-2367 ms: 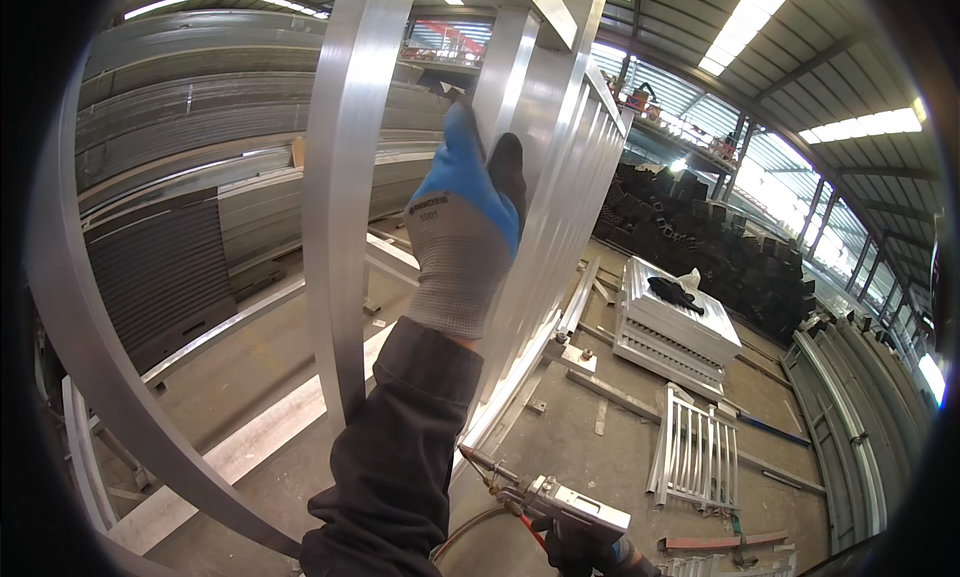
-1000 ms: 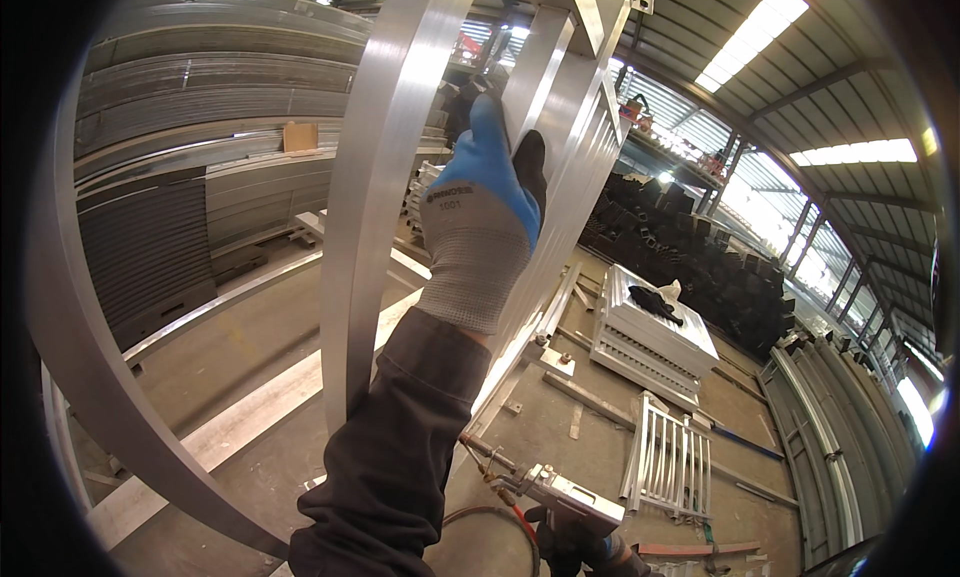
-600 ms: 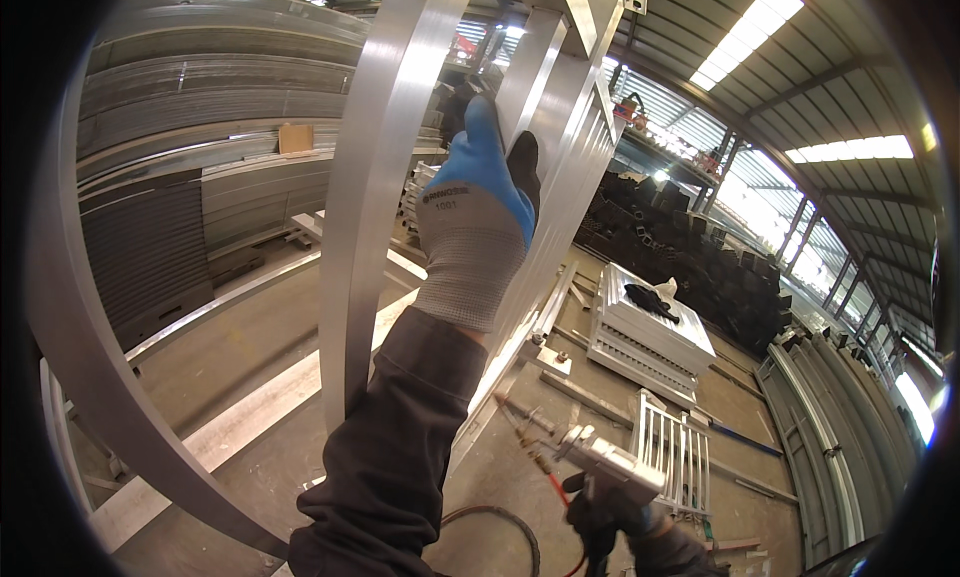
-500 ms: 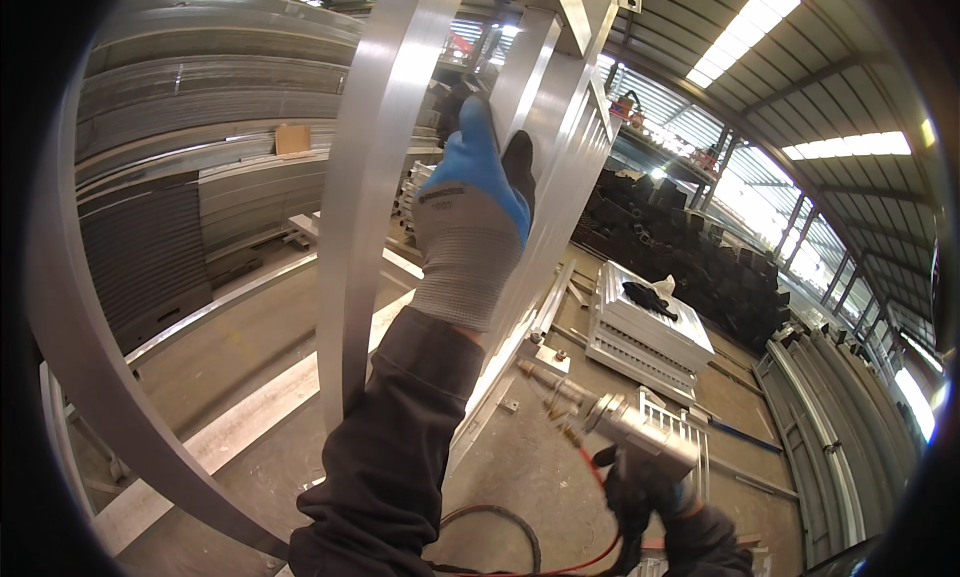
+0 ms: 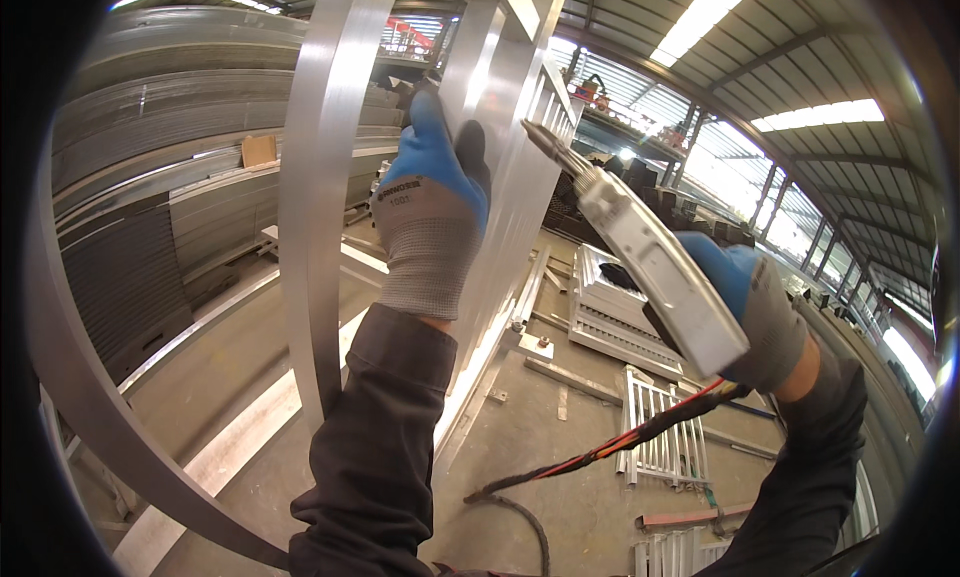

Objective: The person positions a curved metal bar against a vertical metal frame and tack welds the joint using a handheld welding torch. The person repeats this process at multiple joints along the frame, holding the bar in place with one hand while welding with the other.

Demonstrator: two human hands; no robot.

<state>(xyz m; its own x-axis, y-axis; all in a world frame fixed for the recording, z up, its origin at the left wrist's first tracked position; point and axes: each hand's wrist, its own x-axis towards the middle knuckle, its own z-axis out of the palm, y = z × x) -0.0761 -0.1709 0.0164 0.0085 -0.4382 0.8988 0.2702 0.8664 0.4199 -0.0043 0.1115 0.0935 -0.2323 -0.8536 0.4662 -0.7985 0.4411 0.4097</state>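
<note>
My left hand [image 5: 430,182], in a blue and grey glove, is closed around a silver metal upright [image 5: 472,62] of a railing-like frame. The thumb lies along the near side, while some fingers are hidden behind the bar. On the right, my gloved right hand [image 5: 750,292] grips a white welding gun [image 5: 660,267] from behind. The gun's narrow metal nozzle [image 5: 550,145] points up and left. Its tip is beside a wide flat face [image 5: 515,167] of the frame; whether they touch I cannot tell. A dark cable bundle [image 5: 620,439] with red and orange lines trails below the gun.
A curved metal bar [image 5: 320,177] rises left of my left arm, with another bent bar [image 5: 110,397] farther left. Long metal profiles [image 5: 190,97] are stacked behind. White slatted panels [image 5: 620,322] and a small white railing [image 5: 660,427] lie on the floor at right.
My right hand has lifted the welding gun from low down to beside the frame, its nozzle now higher. The cable bundle has risen with it. My left hand keeps its hold while the view has shifted.
</note>
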